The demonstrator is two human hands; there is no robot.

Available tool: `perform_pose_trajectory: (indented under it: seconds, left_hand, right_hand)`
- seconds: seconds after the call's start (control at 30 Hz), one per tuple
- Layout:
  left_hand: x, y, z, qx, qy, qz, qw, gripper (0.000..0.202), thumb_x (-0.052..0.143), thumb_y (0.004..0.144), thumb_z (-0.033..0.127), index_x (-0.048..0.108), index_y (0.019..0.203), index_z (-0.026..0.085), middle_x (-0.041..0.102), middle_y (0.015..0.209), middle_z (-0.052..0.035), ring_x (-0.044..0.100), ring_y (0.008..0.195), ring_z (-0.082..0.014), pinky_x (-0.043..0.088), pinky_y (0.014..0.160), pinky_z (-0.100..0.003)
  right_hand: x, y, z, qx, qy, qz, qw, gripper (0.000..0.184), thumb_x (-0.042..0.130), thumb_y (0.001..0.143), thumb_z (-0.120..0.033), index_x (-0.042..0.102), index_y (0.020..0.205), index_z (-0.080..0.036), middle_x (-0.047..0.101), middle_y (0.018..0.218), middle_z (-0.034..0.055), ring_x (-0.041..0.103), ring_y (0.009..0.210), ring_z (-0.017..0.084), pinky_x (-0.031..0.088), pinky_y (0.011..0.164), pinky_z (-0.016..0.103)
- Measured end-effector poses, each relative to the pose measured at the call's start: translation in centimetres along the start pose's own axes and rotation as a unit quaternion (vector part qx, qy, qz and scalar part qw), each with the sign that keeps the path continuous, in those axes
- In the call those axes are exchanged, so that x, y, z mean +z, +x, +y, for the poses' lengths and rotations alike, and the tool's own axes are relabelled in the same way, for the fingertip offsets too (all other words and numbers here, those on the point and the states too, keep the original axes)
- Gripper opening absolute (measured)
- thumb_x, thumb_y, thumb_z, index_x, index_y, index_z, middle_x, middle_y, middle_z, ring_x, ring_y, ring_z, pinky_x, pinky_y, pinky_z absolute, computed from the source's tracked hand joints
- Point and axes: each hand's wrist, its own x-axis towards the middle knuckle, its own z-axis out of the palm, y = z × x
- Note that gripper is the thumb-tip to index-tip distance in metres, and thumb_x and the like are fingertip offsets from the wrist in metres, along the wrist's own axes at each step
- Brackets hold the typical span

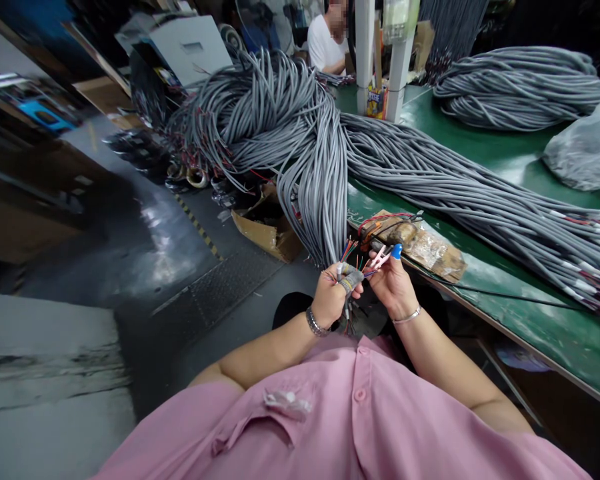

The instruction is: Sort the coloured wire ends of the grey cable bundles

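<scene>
My left hand [336, 293] is closed round the end of a grey cable [325, 220], with thin coloured wires [351, 250] fanning out above its taped fingers. Close beside it, my right hand [391, 281] grips a small pink thread snip [380, 259], its tip among the wires; a blue cap covers one fingertip. Both hands hover just off the edge of the green table [530, 320], above my lap. The cable belongs to a thick grey bundle [430, 180] draped across the table and over its edge.
A brown taped pad [425, 245] lies on the table by my hands. More grey cable coils [520, 87] and a plastic bag [587, 143] sit further back. A cardboard box [267, 230] stands on the floor. A person in white [325, 43] sits beyond.
</scene>
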Motion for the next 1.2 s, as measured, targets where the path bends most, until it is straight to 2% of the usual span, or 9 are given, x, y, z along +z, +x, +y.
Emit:
perform_pose_trajectory:
  seconds: [0.37,0.57,0.7,0.8,0.97,1.1,1.2]
  left_hand:
    - [-0.3,-0.1,-0.8,0.014,0.017,-0.009,1.0,0.024,0.072,0.074,0.036,0.059,0.072,0.016,0.063,0.059,0.0002,0.056,0.05,-0.0092,0.047,0.05,-0.021]
    - [-0.4,-0.3,-0.8,0.026,0.015,-0.013,0.999,0.028,0.073,0.074,0.04,0.058,0.074,0.016,0.063,0.059,0.0003,0.057,0.05,-0.0101,0.047,0.049,-0.022]
    - [-1.0,-0.7,-0.8,0.028,0.02,-0.02,0.999,0.03,0.073,0.073,0.043,0.059,0.074,0.016,0.063,0.059,-0.0004,0.057,0.05,-0.0107,0.048,0.05,-0.023]
    - [-1.7,-1.0,-0.7,0.033,0.045,-0.034,0.998,0.029,0.073,0.075,0.042,0.06,0.074,0.016,0.063,0.059,-0.0005,0.057,0.051,-0.0109,0.048,0.051,-0.023]
    - [-2.6,-1.2,-0.9,0.05,0.105,-0.066,0.991,0.029,0.07,0.079,0.042,0.059,0.074,0.016,0.063,0.061,-0.0011,0.057,0.052,-0.011,0.047,0.054,-0.023]
    - [-3.0,-1.1,-1.5,0.059,0.138,-0.088,0.985,0.029,0.067,0.081,0.042,0.059,0.074,0.016,0.063,0.061,-0.0017,0.057,0.053,-0.011,0.046,0.054,-0.023]
    - [-3.2,-1.0,-1.8,0.072,0.15,-0.11,0.98,0.027,0.064,0.084,0.04,0.059,0.075,0.015,0.063,0.063,-0.0019,0.056,0.054,-0.0108,0.046,0.055,-0.023]
  right_hand:
    - [-0.1,-0.1,0.2,0.013,0.018,0.021,1.0,0.034,0.07,0.078,-0.055,0.066,0.076,-0.021,0.07,0.077,0.0005,0.058,0.057,0.011,0.052,0.058,0.024]
    - [-0.4,-0.8,0.0,0.039,0.009,-0.038,0.998,0.049,0.061,0.075,-0.071,0.065,0.08,-0.023,0.071,0.087,0.0012,0.061,0.062,0.012,0.053,0.06,0.026]
    - [-1.5,-1.6,-0.8,0.087,-0.05,-0.082,0.992,0.055,0.063,0.071,-0.073,0.068,0.087,-0.021,0.072,0.089,0.0043,0.065,0.068,0.013,0.055,0.063,0.026]
    - [-2.4,-2.4,-1.8,0.12,-0.13,-0.118,0.977,0.055,0.068,0.071,-0.068,0.07,0.092,-0.017,0.073,0.089,0.0077,0.066,0.07,0.015,0.056,0.066,0.028]
    - [-2.7,-3.0,-3.1,0.121,-0.272,-0.143,0.944,0.038,0.076,0.074,-0.048,0.072,0.09,-0.014,0.073,0.081,0.0083,0.067,0.07,0.015,0.054,0.066,0.026]
    - [-2.0,-2.8,-3.5,0.062,-0.34,-0.135,0.929,0.024,0.08,0.071,-0.035,0.073,0.083,-0.016,0.072,0.075,0.0032,0.063,0.065,0.011,0.05,0.062,0.023]
    - [-1.4,-2.9,-3.3,0.016,-0.368,-0.145,0.918,0.018,0.079,0.073,-0.033,0.074,0.08,-0.017,0.071,0.072,0.0003,0.06,0.063,0.011,0.049,0.065,0.025]
